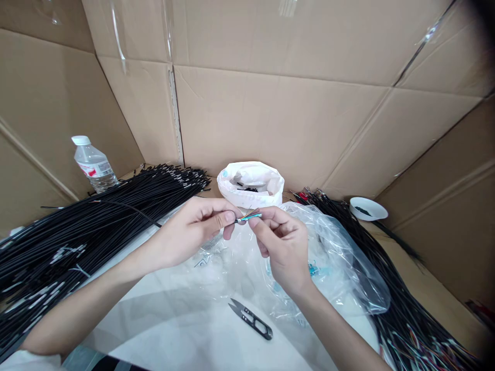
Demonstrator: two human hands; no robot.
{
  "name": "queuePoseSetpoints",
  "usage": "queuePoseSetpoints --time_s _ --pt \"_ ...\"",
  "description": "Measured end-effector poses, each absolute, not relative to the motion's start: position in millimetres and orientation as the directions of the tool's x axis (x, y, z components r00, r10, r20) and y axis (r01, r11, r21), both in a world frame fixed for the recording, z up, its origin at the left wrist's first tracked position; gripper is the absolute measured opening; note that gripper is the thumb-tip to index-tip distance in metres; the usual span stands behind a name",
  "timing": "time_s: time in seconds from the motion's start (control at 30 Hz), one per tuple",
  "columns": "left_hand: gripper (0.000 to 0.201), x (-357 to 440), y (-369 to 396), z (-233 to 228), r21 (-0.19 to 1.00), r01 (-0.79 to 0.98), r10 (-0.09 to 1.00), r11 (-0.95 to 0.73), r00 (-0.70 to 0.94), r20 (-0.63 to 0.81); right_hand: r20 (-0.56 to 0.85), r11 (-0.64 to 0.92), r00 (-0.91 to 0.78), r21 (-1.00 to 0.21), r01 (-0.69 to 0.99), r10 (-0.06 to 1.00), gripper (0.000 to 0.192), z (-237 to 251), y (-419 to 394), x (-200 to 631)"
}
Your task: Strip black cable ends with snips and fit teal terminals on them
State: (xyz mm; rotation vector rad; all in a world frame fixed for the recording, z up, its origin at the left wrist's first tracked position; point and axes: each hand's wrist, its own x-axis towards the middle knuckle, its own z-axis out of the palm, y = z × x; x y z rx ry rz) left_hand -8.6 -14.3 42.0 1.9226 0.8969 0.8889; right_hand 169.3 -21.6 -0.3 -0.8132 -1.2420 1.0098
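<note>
Both hands pinch one black cable point(147, 216): left hand point(193, 229) by its sheath, right hand point(284, 247) on its coloured wires point(250, 217). Snips point(250, 319) lie on the worktop point(174, 319) below.

both forearms bare to the elbow, no gloves, rings, watch or bands seen. left hand point(193, 229) and right hand point(284, 247) with short, plain nails. pale sleeve edge point(15, 360) shows at the left arm, bottom corner.

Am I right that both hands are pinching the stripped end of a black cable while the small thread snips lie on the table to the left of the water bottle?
Not quite. In the head view, the thread snips lie on the white table near the right hand, far from the water bottle. The left hand and right hand do pinch the cable end.
</note>
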Motion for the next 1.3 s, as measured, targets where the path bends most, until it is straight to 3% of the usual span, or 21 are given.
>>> queuePoseSetpoints --time_s 0.13,0.3,0.47,0.57,0.67,0.9,1.0,1.17,1.3 --pt "0.017 -6 -15 40 0.879 0.239 0.845 -0.413 0.461 0.272 0.267 0.263 0.016 -0.935 -0.238 0.964 0.021 2 -16 174" --pt "0.018 -2 -19 38 0.828 0.308 0.865 -0.468 0.349 0.359 0.193 0.186 0.015 -0.921 -0.343 0.981 0.027 4 -17 172" --pt "0.020 -5 -22 40 0.752 0.385 0.839 -0.534 0.349 0.417 0.177 0.130 -0.075 -0.898 -0.420 0.981 0.023 3 -17 167" --pt "0.026 -6 -22 40 0.737 0.423 0.841 -0.527 0.387 0.379 0.149 0.060 -0.150 -0.877 -0.476 0.977 0.019 3 -15 170" --pt "0.034 -6 -20 42 0.751 0.422 0.840 -0.508 0.435 0.324 0.100 -0.096 -0.355 -0.863 -0.496 0.930 0.012 5 -8 178" --pt "0.032 -11 -11 49 0.879 0.292 0.788 -0.377 0.599 0.139 0.069 -0.300 -0.616 -0.827 -0.475 0.784 0.004 -5 7 190" --pt "0.034 -14 -6 50 0.916 0.267 0.755 -0.301 0.653 0.058 0.069 -0.322 -0.658 -0.830 -0.455 0.750 0.003 -8 8 191" --pt "0.038 -14 -1 48 0.960 0.212 0.684 -0.180 0.729 -0.033 0.081 -0.248 -0.613 -0.867 -0.433 0.786 0.005 -2 4 193" --pt "0.040 -14 -3 47 0.956 0.213 0.672 -0.202 0.740 -0.023 0.088 -0.243 -0.621 -0.871 -0.427 0.779 0.004 -1 3 193"
